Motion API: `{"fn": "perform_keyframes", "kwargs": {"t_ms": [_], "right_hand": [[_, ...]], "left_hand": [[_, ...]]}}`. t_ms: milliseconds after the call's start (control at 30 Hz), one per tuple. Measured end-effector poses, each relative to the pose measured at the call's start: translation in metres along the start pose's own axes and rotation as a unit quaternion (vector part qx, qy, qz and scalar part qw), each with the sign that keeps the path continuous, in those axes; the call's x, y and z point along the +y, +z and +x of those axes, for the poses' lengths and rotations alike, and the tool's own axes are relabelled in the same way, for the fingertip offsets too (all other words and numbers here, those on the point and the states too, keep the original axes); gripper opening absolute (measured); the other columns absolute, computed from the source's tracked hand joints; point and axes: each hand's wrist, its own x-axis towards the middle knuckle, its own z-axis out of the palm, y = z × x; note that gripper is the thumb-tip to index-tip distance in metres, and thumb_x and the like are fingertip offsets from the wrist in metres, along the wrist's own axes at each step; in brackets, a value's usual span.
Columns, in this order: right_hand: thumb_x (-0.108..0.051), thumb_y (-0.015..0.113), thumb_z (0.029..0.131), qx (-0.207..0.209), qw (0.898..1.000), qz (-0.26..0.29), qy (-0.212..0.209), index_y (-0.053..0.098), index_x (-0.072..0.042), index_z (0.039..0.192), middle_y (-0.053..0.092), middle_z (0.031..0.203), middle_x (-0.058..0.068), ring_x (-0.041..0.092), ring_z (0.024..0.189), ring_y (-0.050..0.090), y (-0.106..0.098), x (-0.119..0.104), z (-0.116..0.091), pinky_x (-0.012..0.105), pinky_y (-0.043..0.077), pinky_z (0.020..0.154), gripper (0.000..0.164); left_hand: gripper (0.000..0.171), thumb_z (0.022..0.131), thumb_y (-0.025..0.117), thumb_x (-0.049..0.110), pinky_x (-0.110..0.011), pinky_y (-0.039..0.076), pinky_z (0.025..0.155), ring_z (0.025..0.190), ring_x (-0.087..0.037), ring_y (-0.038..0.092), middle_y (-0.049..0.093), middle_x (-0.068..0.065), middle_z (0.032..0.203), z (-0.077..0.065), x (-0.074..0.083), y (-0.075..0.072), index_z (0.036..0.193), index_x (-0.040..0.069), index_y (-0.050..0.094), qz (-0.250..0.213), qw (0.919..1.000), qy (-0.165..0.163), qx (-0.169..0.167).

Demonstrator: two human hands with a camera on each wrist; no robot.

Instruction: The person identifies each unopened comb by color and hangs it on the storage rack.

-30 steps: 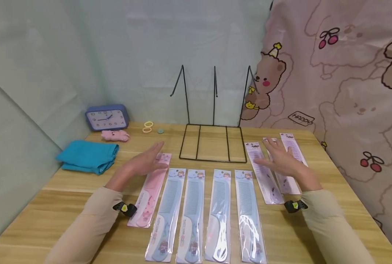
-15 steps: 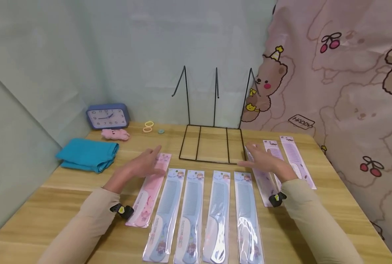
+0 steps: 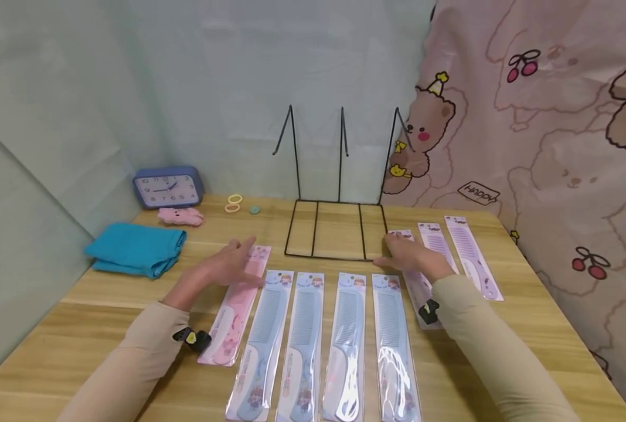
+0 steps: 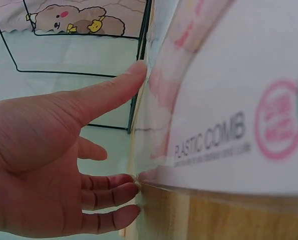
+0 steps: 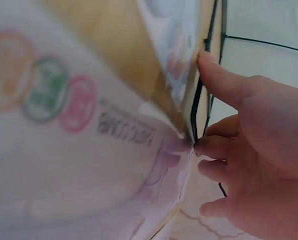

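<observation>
One left hand [image 3: 225, 267] over pink packaged comb [image 3: 236, 312]; one right hand [image 3: 410, 258] over nearest purple packaged comb [image 3: 417, 285]. Well apart, thumbs spread from fingers, no grip apparent. Best handling: light pinch at side edges, level slide, right thumb clear of adjacent wire rack [image 3: 323, 257].

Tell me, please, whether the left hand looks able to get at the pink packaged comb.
Most likely yes: the left hand is at the far part of the pink packaged comb, and nothing else visible lies on it.
</observation>
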Motion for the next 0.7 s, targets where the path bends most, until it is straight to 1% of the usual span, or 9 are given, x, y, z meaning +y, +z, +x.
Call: {"fn": "perform_keyframes", "kwargs": {"t_ms": [100,133,200,367,433,533,567,633,700], "right_hand": [[-0.053,0.055,0.099,0.002,1.0,-0.004,0.006,0.026,0.008,0.153,0.027,0.156,0.031,0.045,0.147,0.017,0.0,0.0,0.001,0.064,0.003,0.117,0.086],[-0.054,0.054,0.099,0.001,1.0,-0.005,0.007,0.026,0.007,0.154,0.027,0.156,0.03,0.045,0.147,0.018,0.0,0.0,0.001,0.064,0.004,0.117,0.086],[-0.054,0.055,0.099,0.001,1.0,-0.004,0.006,0.028,0.007,0.153,0.028,0.156,0.03,0.045,0.145,0.023,-0.001,0.0,0.001,0.063,0.008,0.117,0.086],[-0.054,0.059,0.096,-0.004,1.0,0.016,0.005,0.033,0.006,0.152,0.035,0.154,0.028,0.046,0.141,0.032,-0.002,0.002,0.003,0.06,0.025,0.115,0.086],[-0.055,0.061,0.095,-0.009,1.0,0.022,0.009,0.034,0.005,0.152,0.033,0.155,0.027,0.046,0.141,0.031,-0.003,0.003,0.004,0.059,0.027,0.114,0.087],[-0.056,0.062,0.093,-0.009,0.999,0.027,0.015,0.036,0.003,0.152,0.032,0.157,0.025,0.046,0.143,0.028,-0.003,0.005,0.006,0.059,0.026,0.115,0.088],[-0.056,0.063,0.093,-0.007,0.999,0.028,0.015,0.036,0.003,0.152,0.031,0.157,0.025,0.046,0.143,0.027,-0.003,0.006,0.007,0.059,0.026,0.115,0.088],[-0.056,0.064,0.092,-0.005,0.999,0.032,0.016,0.036,0.004,0.152,0.031,0.157,0.025,0.046,0.143,0.027,-0.003,0.007,0.008,0.059,0.025,0.115,0.089],[-0.056,0.063,0.092,-0.007,0.999,0.035,0.015,0.035,0.004,0.152,0.029,0.158,0.026,0.046,0.144,0.026,-0.002,0.008,0.008,0.059,0.024,0.116,0.09]], "left_hand": [[0.118,0.082,0.078,0.055,-0.067,0.039,0.102,0.132,-0.055,0.038,0.024,-0.041,0.149,0.0,0.0,0.0,0.159,0.0,0.008,0.002,1.0,-0.001,0.001],[0.117,0.082,0.078,0.054,-0.067,0.039,0.102,0.133,-0.055,0.037,0.023,-0.041,0.149,0.0,0.0,0.0,0.159,0.0,0.008,0.003,1.0,-0.003,0.001],[0.117,0.082,0.078,0.053,-0.068,0.038,0.103,0.133,-0.056,0.036,0.021,-0.042,0.15,0.0,0.001,-0.001,0.159,-0.001,0.009,0.002,1.0,-0.008,0.003],[0.116,0.08,0.081,0.051,-0.069,0.034,0.105,0.135,-0.058,0.032,0.017,-0.043,0.152,-0.002,0.003,-0.002,0.158,-0.003,0.014,-0.008,0.9995,-0.031,0.008],[0.117,0.078,0.082,0.051,-0.069,0.033,0.106,0.136,-0.058,0.03,0.016,-0.042,0.153,-0.002,0.004,-0.003,0.158,-0.003,0.016,-0.012,0.9991,-0.039,0.012],[0.117,0.075,0.085,0.05,-0.069,0.031,0.106,0.137,-0.058,0.028,0.016,-0.041,0.154,-0.001,0.003,-0.004,0.158,0.0,0.019,-0.023,0.9985,-0.047,0.017],[0.116,0.075,0.086,0.049,-0.069,0.031,0.107,0.137,-0.058,0.028,0.017,-0.04,0.154,-0.001,0.002,-0.004,0.158,0.001,0.02,-0.029,0.9983,-0.047,0.019],[0.113,0.075,0.087,0.046,-0.067,0.033,0.107,0.137,-0.055,0.032,0.024,-0.038,0.153,0.002,-0.002,-0.004,0.157,0.001,0.023,-0.046,0.9979,-0.039,0.023],[0.105,0.077,0.087,0.039,-0.063,0.039,0.105,0.132,-0.051,0.041,0.036,-0.036,0.148,0.004,-0.007,-0.004,0.155,0.0,0.029,-0.069,0.997,-0.024,0.027]]}}
